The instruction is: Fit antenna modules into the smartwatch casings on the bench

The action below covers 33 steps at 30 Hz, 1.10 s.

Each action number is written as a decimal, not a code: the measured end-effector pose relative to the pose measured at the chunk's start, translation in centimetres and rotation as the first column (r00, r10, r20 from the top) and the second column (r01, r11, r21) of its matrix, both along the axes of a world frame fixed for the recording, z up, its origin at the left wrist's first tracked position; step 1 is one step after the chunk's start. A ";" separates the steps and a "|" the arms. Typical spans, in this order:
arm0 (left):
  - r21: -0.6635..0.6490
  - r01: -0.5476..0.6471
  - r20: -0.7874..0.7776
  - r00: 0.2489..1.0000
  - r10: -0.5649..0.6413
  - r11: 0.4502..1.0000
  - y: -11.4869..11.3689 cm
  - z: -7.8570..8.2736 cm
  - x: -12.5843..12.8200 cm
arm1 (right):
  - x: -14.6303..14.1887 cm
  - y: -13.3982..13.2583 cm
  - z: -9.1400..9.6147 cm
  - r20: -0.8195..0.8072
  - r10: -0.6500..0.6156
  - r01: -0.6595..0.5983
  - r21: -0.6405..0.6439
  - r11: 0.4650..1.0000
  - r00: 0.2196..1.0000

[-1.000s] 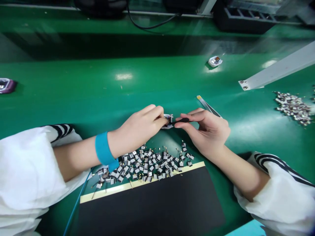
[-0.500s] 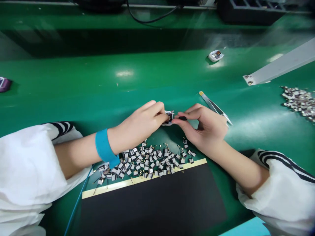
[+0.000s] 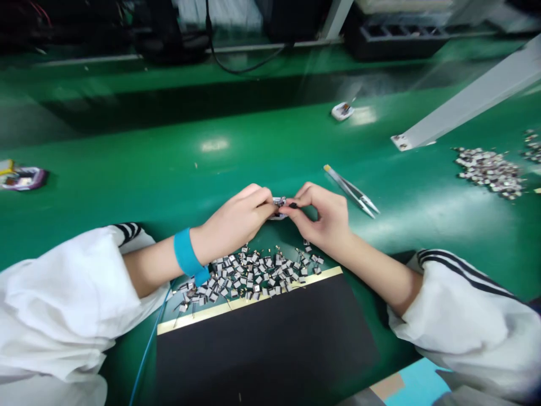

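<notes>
Left hand [image 3: 234,217]: clamped on one white housing [image 3: 278,216], located between hands. Right hand [image 3: 323,217]: pinching one black piece [image 3: 293,206], apparently against housing. Counter [image 3: 262,149]: one tweezers [image 3: 343,184] near right hand; three parts heaps [image 3: 253,276].

Pale glare patches on green tabletop [image 3: 262,146]; dark band across rear; top dim, outer edges blurred

Left hand [image 3: 234,219] and right hand [image 3: 324,217] close together, forearms [image 3: 378,269] angled inward, fingers [image 3: 262,198] of each in a pinch.
</notes>
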<state>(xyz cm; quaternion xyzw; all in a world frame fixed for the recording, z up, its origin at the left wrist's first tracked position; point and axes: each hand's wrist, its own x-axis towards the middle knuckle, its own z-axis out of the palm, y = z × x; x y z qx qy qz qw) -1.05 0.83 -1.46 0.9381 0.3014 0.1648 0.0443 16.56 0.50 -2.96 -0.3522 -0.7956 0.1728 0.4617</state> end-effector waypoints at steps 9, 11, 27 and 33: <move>-0.092 -0.144 -0.053 0.989 0.139 0.985 -1.1 0.7 -0.1 | 2.0 0.9 1.9 0.031 -0.044 0.046 -0.059 0.997 0.999; -0.124 -0.164 0.014 0.986 0.167 0.979 -1.3 0.7 -0.1 | 2.9 1.7 2.5 0.064 -0.121 0.125 -0.067 0.990 0.991; -0.504 0.093 0.174 0.985 -0.004 0.859 0.8 -0.1 -0.9 | 0.1 -0.9 1.2 0.543 -0.025 0.034 -0.006 0.999 0.840; -0.516 0.042 0.218 0.972 0.084 0.856 1.1 0.0 -0.7 | 0.0 -0.7 1.2 0.672 -0.084 -0.042 0.168 0.985 0.736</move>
